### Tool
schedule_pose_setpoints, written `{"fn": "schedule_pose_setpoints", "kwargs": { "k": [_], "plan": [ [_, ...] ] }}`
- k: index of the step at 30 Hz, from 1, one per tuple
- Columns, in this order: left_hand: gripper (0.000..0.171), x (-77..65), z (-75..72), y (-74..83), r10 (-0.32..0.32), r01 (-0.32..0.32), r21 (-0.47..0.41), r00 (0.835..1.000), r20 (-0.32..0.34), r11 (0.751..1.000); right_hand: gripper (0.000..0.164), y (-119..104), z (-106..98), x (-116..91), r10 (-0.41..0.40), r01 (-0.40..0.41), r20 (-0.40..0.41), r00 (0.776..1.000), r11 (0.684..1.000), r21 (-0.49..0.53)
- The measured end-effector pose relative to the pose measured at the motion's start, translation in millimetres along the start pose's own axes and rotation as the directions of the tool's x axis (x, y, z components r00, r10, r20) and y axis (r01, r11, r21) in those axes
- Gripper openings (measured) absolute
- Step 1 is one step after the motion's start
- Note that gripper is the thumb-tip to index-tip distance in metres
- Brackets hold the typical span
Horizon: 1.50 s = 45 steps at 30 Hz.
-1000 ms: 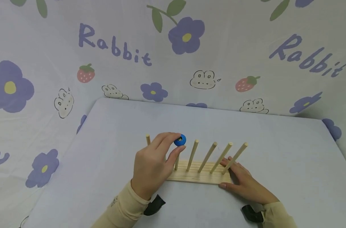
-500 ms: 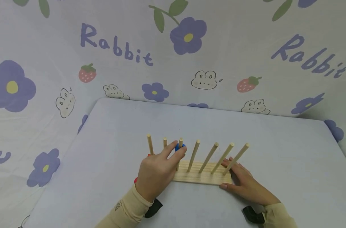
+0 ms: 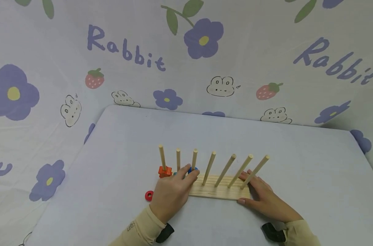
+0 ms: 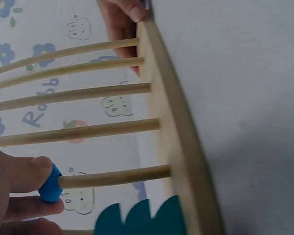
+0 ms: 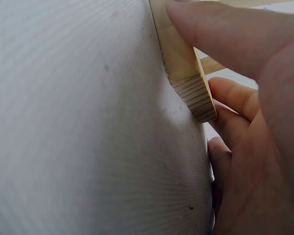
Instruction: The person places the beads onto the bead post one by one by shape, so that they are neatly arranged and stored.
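A wooden peg board with a row of upright pegs lies on the table. My left hand pinches a blue bead between thumb and fingers; the bead is around the third peg from the left, still well above the base in the left wrist view. An orange block sits low on the leftmost peg. On the second peg is a teal scalloped piece, mostly hidden by my left hand in the head view. My right hand grips the board's right end, thumb at the front edge, fingers behind.
A red ring lies on the white table, left of the board and close to my left hand. Several bare pegs rise between my two hands. A patterned cloth hangs behind the table.
My left hand has brought the blue bead over the third peg's tip and slid it down the shaft. The orange block and red ring have come into sight. My right hand stays put.
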<state>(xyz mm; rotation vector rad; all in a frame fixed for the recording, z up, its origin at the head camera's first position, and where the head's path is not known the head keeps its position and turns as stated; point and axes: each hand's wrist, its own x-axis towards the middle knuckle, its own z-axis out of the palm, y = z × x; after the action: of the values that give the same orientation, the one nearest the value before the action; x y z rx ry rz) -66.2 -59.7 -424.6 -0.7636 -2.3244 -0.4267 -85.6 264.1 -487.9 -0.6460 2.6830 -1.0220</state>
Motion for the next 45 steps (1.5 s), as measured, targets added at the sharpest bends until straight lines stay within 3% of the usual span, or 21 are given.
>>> {"fn": "schedule_pose_setpoints", "kwargs": {
  "k": [4, 10, 18, 23, 32, 39, 45],
  "plan": [
    [0.020, -8.2, 8.4, -0.3, -0.018, 0.017, 0.013, 0.996, 0.085, 1.000, 0.070, 0, 0, 0, -0.004, 0.004, -0.002, 1.000, 1.000, 0.003],
    [0.019, -17.6, 19.0, -1.4, -0.027, 0.018, 0.057, 0.988, 0.153, 0.998, 0.070, 0, -1, 0, -0.019, 0.019, -0.003, 1.000, 1.000, -0.001],
    [0.012, -23.2, 27.1, -1.4, -0.022, -0.015, 0.133, 0.961, 0.277, 0.991, 0.069, -1, -1, 0, -0.019, 0.019, -0.008, 1.000, 1.000, -0.008],
    [0.012, -22.5, 27.6, -1.0, -0.014, -0.025, 0.126, 0.955, 0.297, 0.992, 0.069, -1, -1, 0, 0.002, -0.002, -0.003, 1.000, 1.000, 0.000],
    [0.015, -21.7, 27.1, 1.0, -0.046, 0.004, 0.115, 0.930, 0.364, 0.993, 0.071, 0, -1, -1, -0.036, 0.036, -0.007, 0.999, 0.999, -0.001],
    [0.013, -21.2, 24.1, 6.1, -0.091, 0.035, 0.140, 0.902, 0.422, 0.990, 0.071, 2, -1, -2, -0.040, 0.040, -0.002, 0.999, 0.999, 0.011],
    [0.014, -18.5, 13.5, 9.8, -0.099, 0.063, 0.101, 0.905, 0.413, 0.993, 0.070, 1, -1, -1, -0.038, 0.038, -0.004, 0.999, 0.999, 0.009]
  ]
}}
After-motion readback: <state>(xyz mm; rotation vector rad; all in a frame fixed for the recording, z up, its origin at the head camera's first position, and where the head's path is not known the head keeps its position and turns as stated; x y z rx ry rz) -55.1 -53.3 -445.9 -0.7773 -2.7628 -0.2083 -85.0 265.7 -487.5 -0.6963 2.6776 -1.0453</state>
